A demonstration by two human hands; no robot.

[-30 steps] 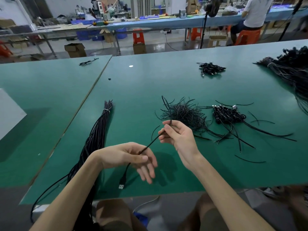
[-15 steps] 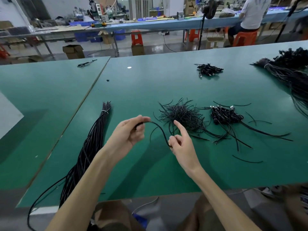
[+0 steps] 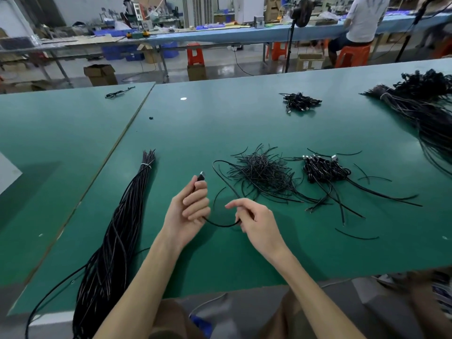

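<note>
While left hand (image 3: 188,211) grips the plug (image 3: 201,177) and right hand (image 3: 254,218) pinches the cable (image 3: 220,225), feed slack (trailing past the pinch) evenly; no kinks.

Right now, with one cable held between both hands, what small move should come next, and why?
Probably the right hand should carry its pinched stretch of the cable over to the left hand, closing a loop. The left hand grips the connector end upright, while the remaining length trails loose over the table toward the pile of short wires.
</note>
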